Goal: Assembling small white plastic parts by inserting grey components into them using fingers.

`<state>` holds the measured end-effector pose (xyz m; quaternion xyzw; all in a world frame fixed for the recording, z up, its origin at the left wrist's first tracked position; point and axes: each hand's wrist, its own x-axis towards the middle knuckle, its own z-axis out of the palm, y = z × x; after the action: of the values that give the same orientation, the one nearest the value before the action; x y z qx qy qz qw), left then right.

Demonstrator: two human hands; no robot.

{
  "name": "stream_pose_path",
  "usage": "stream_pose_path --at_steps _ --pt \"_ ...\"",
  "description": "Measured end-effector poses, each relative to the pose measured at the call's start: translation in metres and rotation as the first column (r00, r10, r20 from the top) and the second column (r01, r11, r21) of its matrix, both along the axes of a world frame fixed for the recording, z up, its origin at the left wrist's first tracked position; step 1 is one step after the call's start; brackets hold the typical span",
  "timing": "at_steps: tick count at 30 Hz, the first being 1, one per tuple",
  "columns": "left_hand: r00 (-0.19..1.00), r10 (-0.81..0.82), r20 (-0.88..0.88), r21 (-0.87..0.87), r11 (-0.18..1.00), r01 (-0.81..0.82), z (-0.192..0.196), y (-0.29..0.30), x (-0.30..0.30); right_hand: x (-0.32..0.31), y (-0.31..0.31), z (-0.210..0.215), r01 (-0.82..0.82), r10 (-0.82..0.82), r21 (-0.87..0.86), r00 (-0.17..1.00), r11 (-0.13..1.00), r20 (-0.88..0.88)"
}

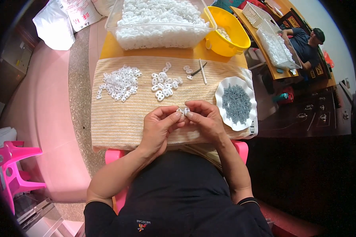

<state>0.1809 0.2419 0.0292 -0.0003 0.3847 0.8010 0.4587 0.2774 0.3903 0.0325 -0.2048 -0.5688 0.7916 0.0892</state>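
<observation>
Left hand: the left hand point(159, 125) has its fingertips pressed together, pinching one side of a small white plastic piece point(182, 111).
Right hand: the right hand point(205, 118) pinches the other side of the same piece, thumb and forefinger closed on it.
Where the piece is: held between both hands, just above the near part of the striped cloth point(118, 118) on the tabletop point(110, 48).
Nearby: a loose pile of white pieces point(120, 82) to the left, a smaller group of white pieces point(165, 85) straight ahead, a white scalloped plate point(221, 89) of small grey parts point(236, 103) just beside the right hand.
Further back: a clear bin point(161, 24) full of white pieces and a yellow bowl point(235, 33).
Risk: the piece is tiny and gripped only by fingertips; uneven pressure could likely make it spring out and land among the loose pieces or roll off the cloth's near edge.
Second risk: the right wrist is close to the plate, so a wide move might tip the grey parts out.
</observation>
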Motion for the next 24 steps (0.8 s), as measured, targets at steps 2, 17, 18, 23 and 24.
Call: stream_pose_path --at_steps 2,17,18,23,24 --pt "1.0 0.006 -0.001 -0.012 1.0 -0.006 -0.0009 -0.0001 0.0002 -0.0005 0.0001 0.0023 0.019 -0.02 0.084 1.0 0.996 0.011" --pt "0.996 -0.049 -0.075 -0.032 0.998 0.047 -0.0053 0.0023 0.0018 -0.0017 0.0012 -0.0007 -0.07 0.075 0.22 0.997 0.973 -0.011" --pt "0.995 -0.051 -0.084 -0.043 0.998 0.048 -0.0054 0.0024 0.0023 -0.0015 0.0012 -0.0007 -0.071 0.075 0.219 0.997 0.973 -0.011" --pt "0.994 -0.053 -0.091 -0.055 0.997 0.048 -0.0048 0.0025 0.0033 -0.0019 0.0017 -0.0002 -0.104 0.104 0.295 0.994 0.95 0.015" --pt "0.994 -0.05 -0.093 -0.057 0.997 0.045 -0.006 0.0024 0.0033 -0.002 0.0015 0.0005 -0.103 0.103 0.295 0.995 0.95 0.013"
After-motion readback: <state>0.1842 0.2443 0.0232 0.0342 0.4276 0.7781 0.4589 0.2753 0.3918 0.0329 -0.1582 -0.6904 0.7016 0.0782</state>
